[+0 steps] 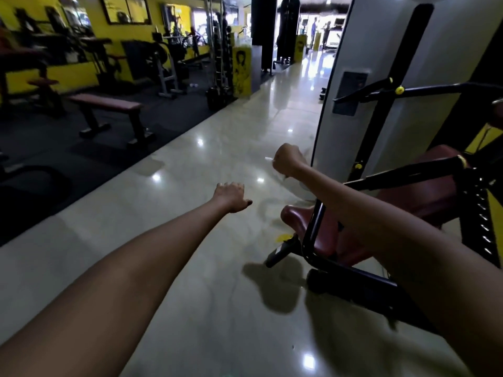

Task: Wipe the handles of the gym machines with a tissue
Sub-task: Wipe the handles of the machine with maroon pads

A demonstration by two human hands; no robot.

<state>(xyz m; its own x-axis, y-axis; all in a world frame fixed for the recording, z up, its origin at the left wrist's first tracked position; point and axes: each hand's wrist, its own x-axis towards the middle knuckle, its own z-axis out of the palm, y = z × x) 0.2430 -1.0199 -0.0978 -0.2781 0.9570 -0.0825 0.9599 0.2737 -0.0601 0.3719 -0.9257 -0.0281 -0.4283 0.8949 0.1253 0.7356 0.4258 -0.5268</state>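
Both hands extended over glossy floor [190,268], beside gym machine.

R hand [287,160]: fingers curled into fist, gripping white tissue [269,158]; small tip protrudes at thumb side, more shows below wrist. L hand [231,195]: fingers loosely curled, holds nothing, held lower and apart from R. Machine's maroon seat [324,235] and black handle bar [402,175] lie under R forearm. Flat bench [106,103] far left on dark mat.

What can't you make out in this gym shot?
- Tissue: head view, only a white tip shows past the right hand; the fist hides the rest.
- Left hand: fingers point away, so their lie is unclear.
- Machine handle: the right forearm covers its near end.
- Distant people: too small.
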